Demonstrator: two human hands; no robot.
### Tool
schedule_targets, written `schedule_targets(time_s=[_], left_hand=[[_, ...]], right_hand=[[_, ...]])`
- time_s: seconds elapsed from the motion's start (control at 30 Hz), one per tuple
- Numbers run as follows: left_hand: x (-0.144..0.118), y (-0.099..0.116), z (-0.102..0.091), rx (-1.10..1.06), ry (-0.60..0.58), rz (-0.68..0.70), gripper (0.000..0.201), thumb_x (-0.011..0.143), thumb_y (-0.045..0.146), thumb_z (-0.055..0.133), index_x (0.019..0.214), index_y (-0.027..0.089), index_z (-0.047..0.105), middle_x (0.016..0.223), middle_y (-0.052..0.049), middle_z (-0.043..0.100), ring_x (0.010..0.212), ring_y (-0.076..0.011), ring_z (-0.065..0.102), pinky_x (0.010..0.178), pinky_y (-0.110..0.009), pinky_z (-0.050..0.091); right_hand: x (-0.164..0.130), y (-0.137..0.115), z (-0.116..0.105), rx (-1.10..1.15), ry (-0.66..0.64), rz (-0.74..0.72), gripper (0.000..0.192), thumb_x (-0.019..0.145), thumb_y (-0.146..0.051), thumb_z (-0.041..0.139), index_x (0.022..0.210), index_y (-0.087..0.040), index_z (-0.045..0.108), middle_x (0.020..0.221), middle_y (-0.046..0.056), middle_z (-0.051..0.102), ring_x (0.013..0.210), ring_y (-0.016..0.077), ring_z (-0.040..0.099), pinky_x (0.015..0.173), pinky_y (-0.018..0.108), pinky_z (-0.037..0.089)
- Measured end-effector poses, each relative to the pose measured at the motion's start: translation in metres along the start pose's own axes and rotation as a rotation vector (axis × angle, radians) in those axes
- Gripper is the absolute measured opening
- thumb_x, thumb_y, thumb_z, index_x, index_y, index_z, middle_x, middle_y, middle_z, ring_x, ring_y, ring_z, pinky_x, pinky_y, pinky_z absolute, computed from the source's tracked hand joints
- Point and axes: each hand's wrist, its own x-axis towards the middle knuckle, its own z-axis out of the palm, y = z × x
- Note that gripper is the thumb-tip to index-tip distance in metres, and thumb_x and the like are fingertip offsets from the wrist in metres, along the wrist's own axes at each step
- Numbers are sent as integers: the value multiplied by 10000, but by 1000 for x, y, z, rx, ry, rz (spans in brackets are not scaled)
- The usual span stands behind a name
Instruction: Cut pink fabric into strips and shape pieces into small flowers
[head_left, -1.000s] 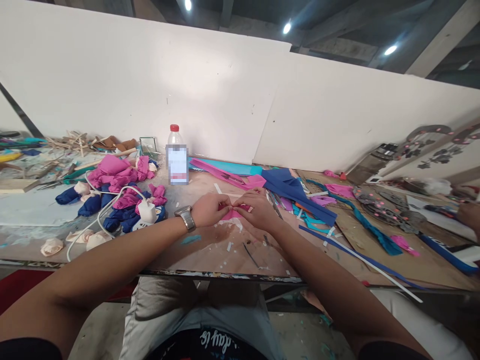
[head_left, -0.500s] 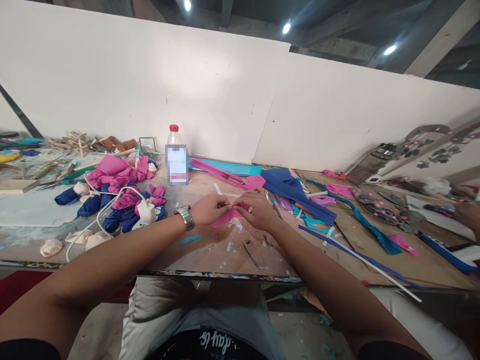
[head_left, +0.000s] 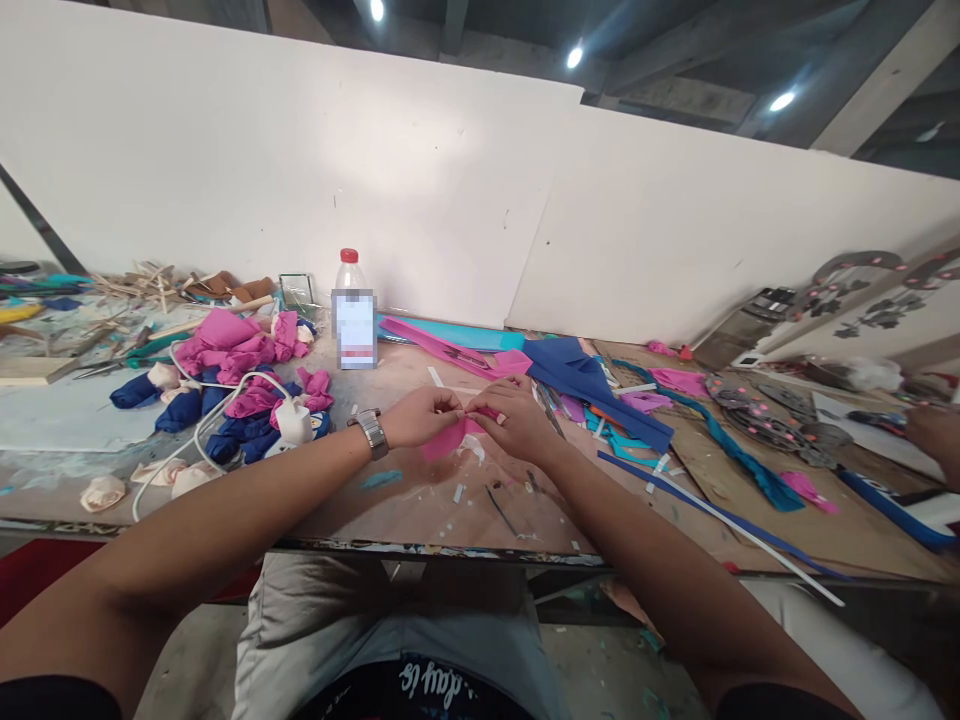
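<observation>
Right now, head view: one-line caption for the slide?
Both hands, left hand and right hand, pinch a pink foam strip above a scrap-strewn table, bottle behind.

Tabletop (head_left: pixel 420 500), centre: left hand (head_left: pixel 420 416) and right hand (head_left: pixel 514 418) meet over it, with a foam strip (head_left: pixel 444 438) between them, pinched by both.
Far of the hands, by the wall panel (head_left: pixel 300 180): bottle (head_left: pixel 353 312), upright.
Left of the hands: plug adapter (head_left: pixel 294 424) with its cable (head_left: pixel 202 420), lying on a heap of folded foam pieces (head_left: pixel 232 380). Farther left: wood sticks (head_left: pixel 142 285).
Right of the hands: foam sheets (head_left: pixel 577 375), overlapping; beyond them, a long strip (head_left: pixel 739 455) running toward the near right.
Far right edge: another person's hand (head_left: pixel 934 430), well apart from the rest.
</observation>
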Motion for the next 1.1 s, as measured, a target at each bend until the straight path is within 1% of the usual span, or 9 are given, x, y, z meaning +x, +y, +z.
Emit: schedule_targets(time_s=[0.1, 0.17, 0.27, 0.37, 0.6, 0.73, 0.83, 0.97, 1.1], left_hand=[[-1, 0, -1, 11, -10, -7, 323, 917, 447, 533, 813, 160, 637, 715, 2, 610, 638, -125, 514, 596, -257, 378], [-3, 2, 0, 60, 6, 14, 304, 930, 423, 514, 821, 167, 636, 723, 2, 618, 644, -128, 524, 606, -261, 379], [-8, 7, 1, 234, 72, 80, 246, 930, 356, 510, 816, 176, 634, 716, 0, 630, 648, -136, 527, 613, -270, 357], [-11, 10, 3, 420, 131, 156, 202, 926, 314, 521, 820, 184, 633, 719, -7, 651, 653, -148, 537, 624, -285, 336], [-11, 7, 5, 619, 164, 235, 181, 958, 309, 501, 927, 212, 651, 871, -30, 723, 796, -194, 643, 680, -302, 375], [-12, 6, 5, 693, 152, 263, 209, 982, 318, 460, 959, 223, 645, 891, -31, 722, 811, -197, 654, 656, -303, 369], [-12, 7, 5, 730, 128, 270, 225, 991, 326, 443, 979, 224, 643, 918, -39, 722, 818, -198, 656, 657, -303, 377], [-13, 9, 6, 744, 102, 279, 222, 992, 310, 436, 1002, 223, 639, 973, -43, 722, 860, -199, 661, 685, -305, 394], [-12, 8, 6, 753, 105, 261, 228, 998, 321, 427, 1007, 224, 633, 961, -43, 718, 855, -203, 661, 688, -305, 399]], right_hand=[[0, 1, 0, -4, -6, 7, 186, 980, -341, 594, 875, -228, 698, 886, 32, 766, 868, 212, 658, 896, 415, 280], [0, 1, 1, -11, -15, 16, 206, 982, -359, 588, 872, -226, 700, 883, 37, 765, 867, 212, 653, 902, 416, 281], [-1, 3, 2, -15, -48, 36, 212, 981, -366, 588, 873, -224, 704, 882, 40, 761, 870, 214, 646, 893, 413, 280], [-1, 3, 3, 1, -73, 46, 174, 970, -335, 601, 883, -221, 699, 890, 38, 757, 877, 214, 646, 878, 403, 284], [-1, 2, 3, 21, -88, 58, 149, 958, -305, 592, 871, -212, 668, 860, 33, 737, 846, 208, 635, 862, 389, 291], [0, 1, 2, 56, -112, 65, 164, 959, -314, 569, 859, -204, 638, 867, 42, 719, 853, 210, 621, 846, 373, 310], [0, 0, 2, 66, -127, 52, 142, 946, -270, 548, 836, -201, 605, 849, 37, 700, 855, 208, 611, 844, 367, 318], [0, -2, 2, 87, -151, 59, 101, 910, -215, 547, 814, -205, 576, 821, 29, 673, 842, 205, 588, 837, 363, 335], [0, -1, 2, 90, -142, 64, 90, 906, -208, 551, 823, -205, 588, 836, 29, 683, 854, 201, 590, 841, 360, 342]])
